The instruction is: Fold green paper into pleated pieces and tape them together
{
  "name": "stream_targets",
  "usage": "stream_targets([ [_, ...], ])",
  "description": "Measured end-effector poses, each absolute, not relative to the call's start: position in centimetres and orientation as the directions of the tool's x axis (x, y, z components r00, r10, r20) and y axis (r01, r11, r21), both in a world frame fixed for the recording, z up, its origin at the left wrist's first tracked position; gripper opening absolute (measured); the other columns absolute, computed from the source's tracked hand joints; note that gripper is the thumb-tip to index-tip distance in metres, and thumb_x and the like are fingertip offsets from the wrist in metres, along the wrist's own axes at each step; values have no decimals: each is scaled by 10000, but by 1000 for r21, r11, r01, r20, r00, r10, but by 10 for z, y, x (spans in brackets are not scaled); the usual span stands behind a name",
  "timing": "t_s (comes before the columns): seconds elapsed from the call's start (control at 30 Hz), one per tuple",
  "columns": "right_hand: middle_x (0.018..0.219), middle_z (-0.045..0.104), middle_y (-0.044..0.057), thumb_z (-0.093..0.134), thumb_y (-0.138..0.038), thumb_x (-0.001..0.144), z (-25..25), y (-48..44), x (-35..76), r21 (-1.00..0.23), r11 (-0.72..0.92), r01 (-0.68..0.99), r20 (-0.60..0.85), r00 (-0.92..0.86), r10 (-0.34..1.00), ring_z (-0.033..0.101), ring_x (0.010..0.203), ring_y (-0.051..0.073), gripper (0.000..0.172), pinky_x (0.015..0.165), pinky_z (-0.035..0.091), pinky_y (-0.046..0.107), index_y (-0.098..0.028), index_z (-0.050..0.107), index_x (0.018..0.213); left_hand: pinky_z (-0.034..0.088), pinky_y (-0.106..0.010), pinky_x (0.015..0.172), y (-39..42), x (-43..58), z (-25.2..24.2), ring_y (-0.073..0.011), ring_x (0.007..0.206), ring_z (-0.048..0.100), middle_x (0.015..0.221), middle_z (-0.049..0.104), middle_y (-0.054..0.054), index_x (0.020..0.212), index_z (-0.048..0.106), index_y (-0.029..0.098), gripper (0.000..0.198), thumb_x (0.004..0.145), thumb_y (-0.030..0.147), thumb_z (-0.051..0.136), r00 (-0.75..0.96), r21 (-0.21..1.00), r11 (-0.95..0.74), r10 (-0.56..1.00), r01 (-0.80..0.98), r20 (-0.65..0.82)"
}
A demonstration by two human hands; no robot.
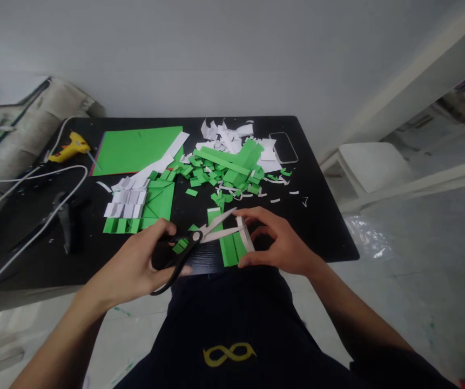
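Note:
My left hand (141, 265) grips the black handles of a pair of scissors (196, 236). The blades are spread and point right, with their tips close to a white roll of tape (247, 235). My right hand (278, 240) holds that roll on edge between thumb and fingers. Beneath the blades and the roll lies a folded green paper strip (230, 252) near the table's front edge. Left of it, a green sheet (159, 202) carries rows of folded white and green paper pieces (126, 204). Small green bits sit under the scissors.
A heap of green and white paper scraps (232, 162) covers the back middle of the black table (321, 227). At left are a yellow glue gun (72, 147), its looping white cable and a dark tool (65, 224). A white stool (372, 167) stands at right.

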State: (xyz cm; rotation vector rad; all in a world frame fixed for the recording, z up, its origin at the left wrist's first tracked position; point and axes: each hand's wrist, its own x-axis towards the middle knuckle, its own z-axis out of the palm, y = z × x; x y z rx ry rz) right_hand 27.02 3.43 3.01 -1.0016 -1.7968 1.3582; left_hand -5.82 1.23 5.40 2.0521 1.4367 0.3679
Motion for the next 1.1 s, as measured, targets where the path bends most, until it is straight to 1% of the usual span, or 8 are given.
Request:
stream_targets([
  [0.13, 1316, 684, 64, 997, -476, 713, 31, 35, 270, -968, 143, 208, 20, -501, 865, 684, 1127, 272, 792, 838, 670, 404, -382, 663, 1424, 484, -314, 616, 14, -55, 55, -190, 671, 595, 851, 670, -19, 1046, 536, 241, 278, 861, 389, 681, 432, 608, -295, 897, 737, -88],
  [0.3, 1222, 708, 57, 991, -472, 724, 31, 36, 269, -967, 140, 213, 15, -502, 865, 691, 1053, 248, 750, 731, 654, 338, -371, 689, 1403, 488, -317, 612, 18, -52, 56, -211, 711, 649, 911, 720, -51, 1035, 559, 239, 260, 810, 336, 644, 446, 604, -308, 891, 735, -89],
  [0.5, 1238, 702, 63, 980, -481, 732, 30, 35, 269, -973, 96, 208, -21, -496, 868, 683, 1033, 241, 734, 685, 658, 316, -368, 694, 1399, 496, -319, 610, 17, -55, 55, -209, 706, 656, 917, 725, -45, 1054, 557, 246, 272, 805, 314, 643, 461, 594, -329, 884, 734, -81],
  [0.57, 1249, 707, 68, 969, -491, 745, 30, 36, 269, -972, 74, 221, -48, -499, 865, 694, 1022, 243, 725, 747, 675, 360, -355, 690, 1401, 496, -319, 604, 17, -57, 55, -211, 710, 657, 921, 724, -47, 1046, 551, 248, 264, 811, 319, 648, 460, 591, -338, 886, 732, -64],
  [0.67, 1250, 708, 62, 943, -481, 786, 28, 36, 269, -970, 45, 238, -83, -502, 861, 717, 1034, 246, 686, 948, 660, 483, -347, 676, 1403, 487, -314, 586, 16, -58, 57, -192, 661, 621, 883, 707, -35, 1017, 538, 250, 241, 833, 342, 665, 439, 594, -344, 898, 727, -17],
  [0.77, 1295, 695, 71, 940, -428, 800, 26, 36, 267, -980, 8, 200, -96, -506, 857, 692, 1217, 289, 656, 1072, 612, 528, -328, 659, 1385, 492, -324, 598, 17, -59, 58, -201, 679, 632, 890, 713, -40, 1017, 536, 252, 256, 836, 361, 680, 400, 586, -332, 916, 739, 15],
  [0.87, 1380, 666, 96, 958, -396, 780, 24, 35, 265, -987, -30, 158, -105, -495, 863, 655, 1317, 318, 676, 1067, 624, 515, -307, 641, 1371, 508, -345, 635, 19, -61, 58, -220, 719, 655, 908, 723, -51, 1024, 537, 255, 272, 837, 385, 685, 377, 578, -303, 926, 758, -8],
  [1.1, 1391, 660, 76, 906, -388, 850, 27, 34, 263, -991, -22, 134, -88, -505, 859, 678, 1261, 298, 594, 1004, 651, 489, -344, 637, 1378, 498, -342, 606, 23, -66, 52, -210, 665, 633, 869, 709, -43, 1019, 512, 252, 260, 856, 364, 680, 403, 593, -285, 912, 754, -75],
])
